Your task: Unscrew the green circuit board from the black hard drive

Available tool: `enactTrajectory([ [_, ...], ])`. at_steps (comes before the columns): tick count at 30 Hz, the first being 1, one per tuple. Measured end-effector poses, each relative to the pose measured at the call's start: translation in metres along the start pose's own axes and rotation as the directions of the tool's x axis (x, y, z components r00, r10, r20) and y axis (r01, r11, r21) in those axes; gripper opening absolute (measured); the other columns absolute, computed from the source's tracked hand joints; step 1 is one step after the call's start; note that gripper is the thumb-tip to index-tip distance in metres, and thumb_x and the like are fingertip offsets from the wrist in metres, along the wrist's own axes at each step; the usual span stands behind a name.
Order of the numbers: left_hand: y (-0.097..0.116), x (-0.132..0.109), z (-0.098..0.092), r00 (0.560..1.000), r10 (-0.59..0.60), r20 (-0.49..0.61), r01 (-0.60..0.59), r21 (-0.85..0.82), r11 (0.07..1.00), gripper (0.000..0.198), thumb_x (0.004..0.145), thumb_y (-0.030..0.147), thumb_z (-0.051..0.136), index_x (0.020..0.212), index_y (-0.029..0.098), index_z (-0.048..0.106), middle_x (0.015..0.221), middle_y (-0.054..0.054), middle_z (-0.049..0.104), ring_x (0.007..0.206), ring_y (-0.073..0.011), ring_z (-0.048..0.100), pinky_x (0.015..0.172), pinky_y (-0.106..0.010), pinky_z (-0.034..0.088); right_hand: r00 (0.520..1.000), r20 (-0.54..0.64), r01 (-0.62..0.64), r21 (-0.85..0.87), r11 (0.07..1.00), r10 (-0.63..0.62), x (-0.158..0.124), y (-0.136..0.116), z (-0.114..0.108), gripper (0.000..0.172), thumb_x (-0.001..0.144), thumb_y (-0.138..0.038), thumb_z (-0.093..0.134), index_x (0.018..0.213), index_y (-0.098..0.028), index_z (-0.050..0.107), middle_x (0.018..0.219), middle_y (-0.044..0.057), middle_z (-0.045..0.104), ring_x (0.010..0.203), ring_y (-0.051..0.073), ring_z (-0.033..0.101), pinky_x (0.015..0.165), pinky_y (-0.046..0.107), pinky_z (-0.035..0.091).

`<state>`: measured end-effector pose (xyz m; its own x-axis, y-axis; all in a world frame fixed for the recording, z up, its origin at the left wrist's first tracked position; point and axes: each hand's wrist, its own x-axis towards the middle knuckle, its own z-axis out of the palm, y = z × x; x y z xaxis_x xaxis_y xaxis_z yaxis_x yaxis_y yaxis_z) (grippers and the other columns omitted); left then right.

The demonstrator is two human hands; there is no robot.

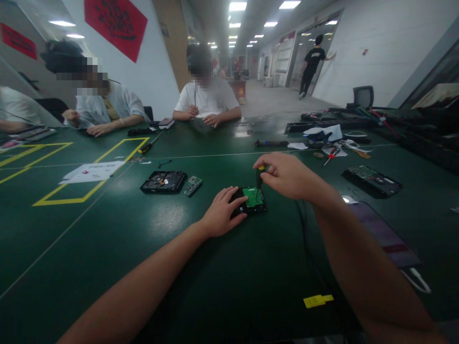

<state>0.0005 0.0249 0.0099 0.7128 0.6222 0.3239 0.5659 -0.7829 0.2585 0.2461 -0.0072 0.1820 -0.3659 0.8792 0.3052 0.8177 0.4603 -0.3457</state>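
Observation:
My left hand (224, 212) rests over the left part of a black hard drive (261, 209), thumb along its near edge and fingers reaching across it, holding it against the table. The drive's green circuit board (254, 197) faces up. Closed around the dark and yellow handle of a screwdriver (259, 177) is my right hand (283, 174); the shaft points down at the board, its tip too small to make out. To the left lie another hard drive (164, 181) and a loose circuit board (193, 186).
A third hard drive (373, 180), a tablet-like device (383, 234) and a red screwdriver (332, 155) are on the right. Cables and parts crowd the far right. White paper (92, 172) lies left, another screwdriver (148, 143) beyond it. People sit across the table (107, 258).

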Motion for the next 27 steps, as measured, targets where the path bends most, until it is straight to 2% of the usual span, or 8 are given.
enactTrajectory([
  [5,0.0003,-0.0001,0.0001,1.000,-0.001,-0.001,0.001,0.006,1.000,0.058,0.100,0.046,0.068,0.154,0.030,0.054,0.169,-0.012,0.035,0.156,-0.0402,0.032,0.126,-0.065,0.031,1.000,0.009,-0.018,0.043,0.999,0.017,0.0005,-0.0019,-0.0002,0.019,0.094,-0.027,0.060,0.101,-0.020,0.077,0.101,0.007,0.078,0.082,0.021,0.068,0.078,0.035,0.048],
  [11,0.0017,0.0008,0.0000,1.000,0.008,-0.016,-0.008,0.013,1.000,0.056,0.100,0.046,0.068,0.152,0.028,0.056,0.167,-0.014,0.037,0.155,-0.0408,0.034,0.125,-0.064,0.032,0.999,0.002,-0.042,0.027,0.999,0.042,-0.0008,-0.0002,0.0020,0.029,0.093,-0.020,0.057,0.115,-0.016,0.074,0.094,0.008,0.078,0.081,0.022,0.070,0.079,0.034,0.048],
  [15,0.0020,0.0007,-0.0003,1.000,0.005,-0.008,-0.005,0.018,1.000,0.056,0.100,0.047,0.067,0.151,0.027,0.056,0.168,-0.014,0.036,0.155,-0.0404,0.034,0.126,-0.063,0.031,1.000,-0.014,0.004,0.014,1.000,-0.004,0.0021,0.0014,0.0049,0.022,0.095,-0.026,0.059,0.108,-0.018,0.075,0.104,0.009,0.077,0.082,0.022,0.069,0.080,0.035,0.048],
  [18,0.0019,0.0004,-0.0004,1.000,0.004,-0.010,-0.004,0.006,1.000,0.056,0.100,0.046,0.067,0.152,0.028,0.056,0.168,-0.014,0.035,0.156,-0.0404,0.033,0.126,-0.064,0.031,1.000,-0.008,0.027,0.004,1.000,-0.027,0.0029,0.0019,0.0043,0.018,0.093,-0.022,0.059,0.101,-0.020,0.075,0.108,0.009,0.077,0.083,0.021,0.067,0.081,0.035,0.048],
  [23,0.0007,0.0002,0.0007,1.000,0.000,-0.003,0.000,0.015,1.000,0.056,0.100,0.047,0.067,0.152,0.028,0.055,0.168,-0.013,0.035,0.156,-0.0400,0.033,0.126,-0.064,0.031,1.000,-0.012,-0.021,0.001,1.000,0.021,0.0000,0.0005,0.0018,0.027,0.091,-0.015,0.057,0.113,-0.016,0.071,0.100,0.009,0.077,0.080,0.021,0.067,0.077,0.034,0.047],
  [27,0.0006,0.0005,0.0006,1.000,0.000,-0.002,0.000,0.015,1.000,0.056,0.100,0.046,0.067,0.153,0.028,0.054,0.169,-0.013,0.035,0.156,-0.0400,0.032,0.126,-0.064,0.032,1.000,-0.028,-0.009,-0.003,1.000,0.009,-0.0004,-0.0008,0.0030,0.022,0.091,-0.017,0.058,0.107,-0.016,0.072,0.098,0.008,0.076,0.080,0.021,0.066,0.076,0.033,0.046],
])
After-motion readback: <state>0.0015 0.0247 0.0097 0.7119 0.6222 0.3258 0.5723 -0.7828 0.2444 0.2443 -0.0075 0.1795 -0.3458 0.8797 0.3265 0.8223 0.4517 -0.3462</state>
